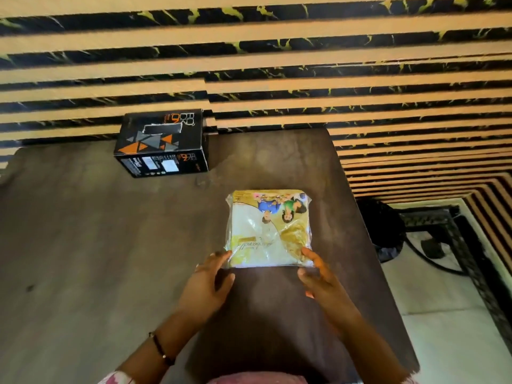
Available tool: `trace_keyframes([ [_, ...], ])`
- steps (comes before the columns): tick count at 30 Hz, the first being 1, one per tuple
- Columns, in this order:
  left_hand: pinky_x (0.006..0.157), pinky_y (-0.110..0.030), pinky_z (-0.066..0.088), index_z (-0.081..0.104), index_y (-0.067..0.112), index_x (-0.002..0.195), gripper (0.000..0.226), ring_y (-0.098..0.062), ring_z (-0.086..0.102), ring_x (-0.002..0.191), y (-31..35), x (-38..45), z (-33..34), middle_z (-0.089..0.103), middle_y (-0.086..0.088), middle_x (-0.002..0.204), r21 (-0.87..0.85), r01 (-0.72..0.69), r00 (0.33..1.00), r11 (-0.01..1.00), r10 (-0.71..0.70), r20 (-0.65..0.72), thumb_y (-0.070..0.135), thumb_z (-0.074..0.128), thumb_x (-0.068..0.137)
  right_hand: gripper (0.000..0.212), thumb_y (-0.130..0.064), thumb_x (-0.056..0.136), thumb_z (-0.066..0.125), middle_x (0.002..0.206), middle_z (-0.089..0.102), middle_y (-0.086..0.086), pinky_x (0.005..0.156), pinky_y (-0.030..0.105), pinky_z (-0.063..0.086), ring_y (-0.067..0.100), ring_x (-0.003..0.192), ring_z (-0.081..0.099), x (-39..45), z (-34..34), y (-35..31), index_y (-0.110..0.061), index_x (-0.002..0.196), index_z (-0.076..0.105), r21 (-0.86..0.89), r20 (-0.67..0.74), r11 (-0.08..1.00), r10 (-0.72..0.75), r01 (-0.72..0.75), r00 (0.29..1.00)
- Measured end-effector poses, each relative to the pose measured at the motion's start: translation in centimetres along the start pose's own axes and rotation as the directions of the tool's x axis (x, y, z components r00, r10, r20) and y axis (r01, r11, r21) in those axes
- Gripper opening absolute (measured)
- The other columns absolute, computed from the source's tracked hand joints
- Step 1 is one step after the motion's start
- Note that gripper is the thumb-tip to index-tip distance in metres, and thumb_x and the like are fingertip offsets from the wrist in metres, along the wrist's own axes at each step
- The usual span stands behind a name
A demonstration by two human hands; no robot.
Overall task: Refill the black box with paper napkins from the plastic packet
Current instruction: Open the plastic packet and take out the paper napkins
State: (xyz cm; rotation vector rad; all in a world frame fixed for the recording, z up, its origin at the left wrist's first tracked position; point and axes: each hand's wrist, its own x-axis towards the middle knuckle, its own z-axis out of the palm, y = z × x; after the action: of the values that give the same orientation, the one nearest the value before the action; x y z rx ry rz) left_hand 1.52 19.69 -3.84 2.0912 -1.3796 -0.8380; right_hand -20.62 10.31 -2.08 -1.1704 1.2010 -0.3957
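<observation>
A clear plastic packet of paper napkins (267,228), printed in gold and white with a picture of people, lies flat on the dark brown table (97,231). My left hand (207,281) touches the packet's near left corner with its fingertips. At the near right corner my right hand (318,275) pinches the plastic edge. The black box (163,142), with orange and grey triangles and a slot in its top, stands at the table's back, left of the packet and apart from it.
A striped black-and-tan wall (277,65) runs behind the table. The table's right edge (368,231) drops to a light floor, where a dark bag-like object (385,228) and a black metal frame (443,231) stand.
</observation>
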Motion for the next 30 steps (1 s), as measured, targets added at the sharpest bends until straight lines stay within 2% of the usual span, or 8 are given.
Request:
trace_keyframes([
  [4,0.107,-0.039,0.036,0.055,0.021,0.126,0.055,-0.022,0.049,0.125,-4.6,-3.7,-0.1,0.058,-0.001,0.127,-0.009,-0.087,0.995,0.996,0.087,-0.045,0.048,0.042,0.079,0.031,-0.013,0.091,0.053,0.122,0.059,0.002,0.070,0.022,0.052,0.009,0.095,0.060,-3.2,1.4,0.9,-0.034,0.114,0.054,-0.093,0.020,0.996,-0.002,0.004,1.000],
  [6,0.105,-0.033,0.038,0.061,0.021,0.120,0.048,-0.017,0.050,0.122,-5.7,-4.6,-0.6,0.056,0.009,0.123,-0.028,-0.162,0.985,0.986,0.160,-0.071,0.044,0.044,0.082,0.027,-0.010,0.089,0.056,0.115,0.065,0.004,0.067,0.023,0.052,0.014,0.091,0.064,-4.2,1.7,1.1,-0.034,0.101,0.059,-0.176,-0.089,0.983,-0.059,0.043,0.994],
  [9,0.098,-0.025,0.040,0.059,0.022,0.116,0.039,-0.008,0.051,0.115,-5.9,-4.0,-2.0,0.053,0.012,0.121,-0.028,-0.269,0.955,0.963,0.263,-0.135,0.041,0.045,0.085,0.025,-0.006,0.086,0.058,0.103,0.063,0.003,0.064,0.018,0.045,0.022,0.087,0.063,-5.0,2.5,0.0,-0.029,0.095,0.061,-0.487,-0.316,0.865,-0.301,0.119,0.900],
  [12,0.101,-0.022,0.034,0.053,0.020,0.121,0.042,-0.008,0.044,0.119,-4.5,-1.8,-3.4,0.052,0.005,0.126,0.011,-0.347,0.923,0.938,0.344,-0.175,0.042,0.044,0.085,0.022,-0.007,0.087,0.056,0.102,0.058,-0.002,0.067,0.015,0.040,0.016,0.089,0.058,-4.7,4.8,-2.3,-0.017,0.103,0.066,-0.653,-0.277,0.728,-0.487,0.210,0.828],
  [16,0.109,-0.032,0.029,0.045,0.015,0.131,0.055,-0.019,0.042,0.128,-1.8,2.2,-3.6,0.047,-0.003,0.138,0.150,-0.487,0.869,0.860,0.495,-0.016,0.046,0.041,0.086,0.033,-0.024,0.088,0.054,0.127,0.057,0.002,0.099,0.028,0.036,0.023,0.123,0.043,-1.2,8.2,-3.0,-0.018,0.121,0.058,-0.764,-0.150,0.636,-0.332,0.103,0.931],
  [18,0.114,-0.040,0.017,0.032,0.016,0.140,0.066,-0.021,0.030,0.136,-1.3,3.6,-2.9,0.035,-0.002,0.147,0.267,-0.474,0.881,0.839,0.452,0.142,0.051,0.046,0.086,0.041,-0.032,0.088,0.049,0.138,0.049,0.004,0.110,0.036,0.026,0.027,0.133,0.029,0.6,9.3,-3.0,-0.021,0.128,0.052,-0.804,-0.199,0.593,-0.200,-0.044,0.959],
  [26,0.115,-0.054,-0.004,0.008,0.023,0.147,0.104,-0.014,0.002,0.144,-2.5,4.2,-1.4,0.008,0.007,0.156,0.341,-0.399,0.907,0.851,0.314,0.279,0.075,0.052,0.069,0.036,-0.039,0.080,0.056,0.125,0.058,0.008,0.103,0.044,0.029,0.030,0.126,0.036,2.2,10.7,-4.2,-0.021,0.110,0.064,-0.676,-0.421,0.682,-0.048,-0.278,0.906],
  [30,0.114,-0.056,-0.005,0.005,0.023,0.147,0.107,-0.015,-0.001,0.144,-2.5,4.3,-1.5,0.006,0.006,0.157,0.347,-0.404,0.902,0.847,0.306,0.305,0.077,0.051,0.068,0.059,-0.057,0.042,0.062,0.114,0.064,0.002,0.097,0.048,0.043,0.030,0.112,0.053,6.0,8.4,-1.1,-0.034,0.095,0.068,-0.477,-0.427,0.821,0.097,-0.315,0.899],
])
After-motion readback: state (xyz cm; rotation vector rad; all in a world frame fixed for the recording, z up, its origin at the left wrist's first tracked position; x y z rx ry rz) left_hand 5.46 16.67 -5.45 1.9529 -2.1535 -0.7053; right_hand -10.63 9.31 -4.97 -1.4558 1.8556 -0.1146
